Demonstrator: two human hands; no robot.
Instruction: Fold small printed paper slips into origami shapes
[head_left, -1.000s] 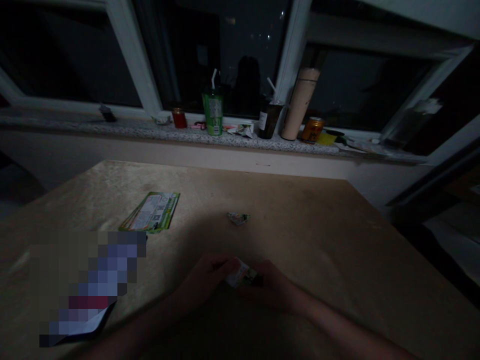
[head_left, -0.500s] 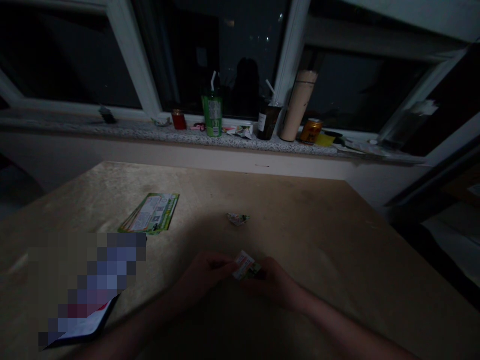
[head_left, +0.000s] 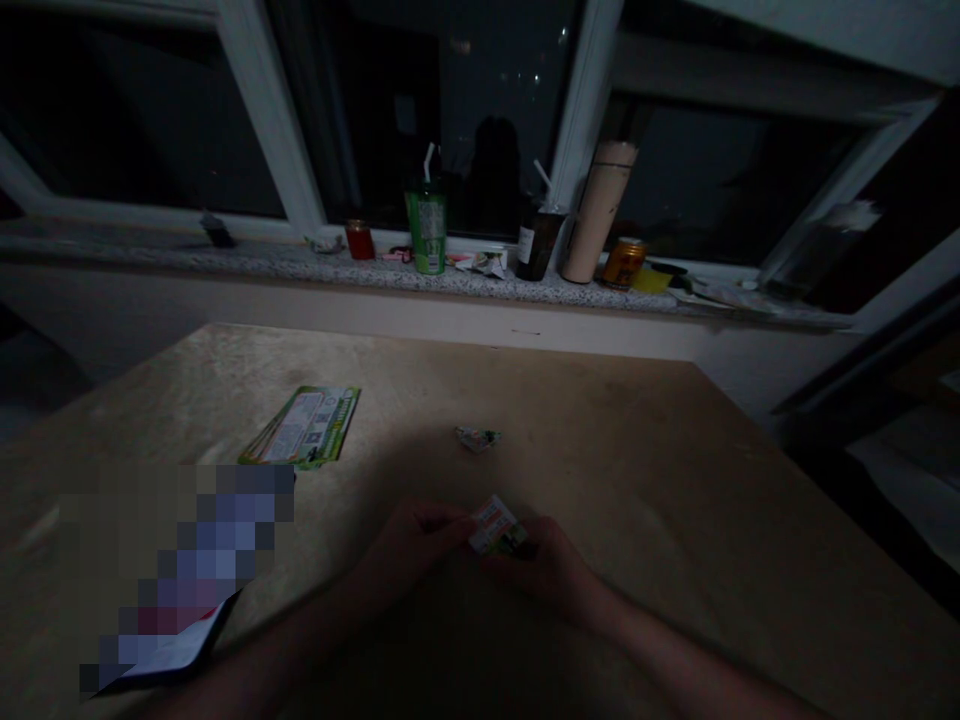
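Note:
Between my two hands, a little above the table (head_left: 600, 430), is a small folded piece of printed paper (head_left: 496, 526), white with red lettering and green at its lower edge. My left hand (head_left: 420, 540) pinches its left side. On the right side, my right hand (head_left: 551, 560) grips it with thumb and fingers. Dim light hides the exact finger positions. Beyond my hands lies a small folded printed paper piece (head_left: 478, 438). To the left, a fanned stack of green and white printed leaflets (head_left: 304, 428) rests flat.
A phone or tablet (head_left: 172, 645), mostly blurred out, lies at the left front. Along the stone windowsill (head_left: 285, 260) stand a green cup with a straw (head_left: 427, 230), a dark cup (head_left: 536, 245), a pink flask (head_left: 600, 215), a gold can (head_left: 624, 264) and a red jar (head_left: 360, 240).
The held paper has shifted slightly up and right and shows more of its printed face. My right hand has tilted a little with it; my left has barely moved.

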